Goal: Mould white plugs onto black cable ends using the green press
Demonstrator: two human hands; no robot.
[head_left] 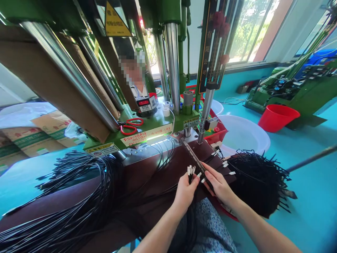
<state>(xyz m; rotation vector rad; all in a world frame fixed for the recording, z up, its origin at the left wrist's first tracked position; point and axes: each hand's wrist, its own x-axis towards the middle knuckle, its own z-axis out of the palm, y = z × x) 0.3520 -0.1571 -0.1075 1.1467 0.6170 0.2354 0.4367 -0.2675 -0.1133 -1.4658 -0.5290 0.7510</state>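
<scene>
My left hand [185,192] is closed around several black cables whose silvery connectors [190,170] stick up above the fingers. Between thumb and forefinger, one of these connectors is held near a long dark metal strip [192,154]. My right hand [217,182] grips the near end of that strip, thumb on top and fingers partly hidden beneath. The strip slants away over the brown tabletop [147,175], its far end close to the machine's metal bed. More cables with light connectors [225,164] lie on the table just right of the strip.
A green press machine [158,128] with steel columns stands ahead, red-handled scissors [131,126] on its ledge. A large bundle of black cables [97,196] covers the left side; another bundle [252,179] hangs at right. Beyond stand a white tub [244,130] and a red bucket [277,117].
</scene>
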